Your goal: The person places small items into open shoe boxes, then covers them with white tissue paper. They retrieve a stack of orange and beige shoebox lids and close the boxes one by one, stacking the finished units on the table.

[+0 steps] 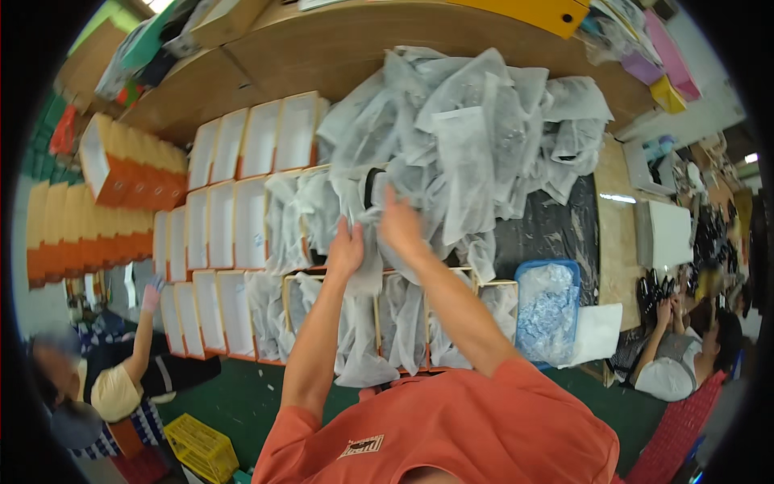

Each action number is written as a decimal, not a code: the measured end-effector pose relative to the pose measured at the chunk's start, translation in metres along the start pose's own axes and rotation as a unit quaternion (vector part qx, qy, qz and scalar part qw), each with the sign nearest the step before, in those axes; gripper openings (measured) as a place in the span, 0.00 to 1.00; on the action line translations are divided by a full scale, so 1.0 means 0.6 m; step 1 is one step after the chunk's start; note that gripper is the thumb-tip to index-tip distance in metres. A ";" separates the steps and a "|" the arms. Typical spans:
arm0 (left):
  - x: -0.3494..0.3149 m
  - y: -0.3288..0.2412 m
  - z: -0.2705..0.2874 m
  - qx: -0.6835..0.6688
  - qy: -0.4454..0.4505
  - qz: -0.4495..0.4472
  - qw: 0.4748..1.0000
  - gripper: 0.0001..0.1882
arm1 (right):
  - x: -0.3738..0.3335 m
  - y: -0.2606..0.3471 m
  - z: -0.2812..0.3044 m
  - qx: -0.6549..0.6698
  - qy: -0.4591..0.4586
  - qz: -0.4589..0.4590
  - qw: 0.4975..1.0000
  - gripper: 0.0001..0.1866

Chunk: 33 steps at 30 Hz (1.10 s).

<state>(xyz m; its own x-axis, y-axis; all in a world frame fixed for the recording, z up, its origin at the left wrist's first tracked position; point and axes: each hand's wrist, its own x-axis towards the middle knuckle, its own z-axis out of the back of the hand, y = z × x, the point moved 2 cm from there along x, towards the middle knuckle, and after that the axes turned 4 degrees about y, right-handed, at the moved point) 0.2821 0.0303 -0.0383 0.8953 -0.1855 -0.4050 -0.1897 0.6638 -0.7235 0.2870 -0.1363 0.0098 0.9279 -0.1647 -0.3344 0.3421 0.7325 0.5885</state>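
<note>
Over the middle of the open boxes, my right hand is closed on a thin white wrapper, its fingers slightly blurred. A dark curved item shows out of the wrapping by my fingertips; its kind is unclear. My left hand is just to the left, fingers stretched forward and touching the wrapping that hangs between the hands. Around them, open boxes hold white-wrapped items. A large heap of white-wrapped bundles lies beyond and to the right of my hands.
Rows of open white-and-orange boxes stand at left, with stacked orange boxes farther out. A blue tray of crumpled plastic stands at right. One person is at the left, another at the right. A yellow crate sits on the floor.
</note>
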 end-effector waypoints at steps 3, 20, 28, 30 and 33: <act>0.066 0.020 -0.069 0.179 -0.032 -0.277 0.944 0.36 | 0.046 -0.003 -0.051 0.035 -0.099 0.124 0.987 0.38; 0.416 -0.192 0.073 0.228 -0.034 -0.041 0.972 0.29 | 0.055 -0.547 0.324 0.551 -0.385 -0.129 0.729 0.28; 0.164 -0.090 0.148 -0.398 -0.135 0.017 0.907 0.24 | -0.166 -0.361 0.195 0.764 -0.071 -0.006 0.641 0.25; 0.072 -0.068 0.156 -0.597 -0.020 0.092 0.797 0.23 | -0.160 -0.324 0.160 0.798 -0.103 -0.024 0.593 0.25; -0.038 0.034 0.143 -0.693 0.039 0.103 0.712 0.26 | -0.167 -0.190 0.115 0.884 0.168 0.052 0.434 0.28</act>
<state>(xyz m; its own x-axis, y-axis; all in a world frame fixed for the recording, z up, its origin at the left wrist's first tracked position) 0.2924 0.1100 0.0040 0.7760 -0.2634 -0.5730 -0.5778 -0.6610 -0.4787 0.1652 -0.2488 0.0270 0.9798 0.1310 -0.1515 0.1549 -0.9751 0.1589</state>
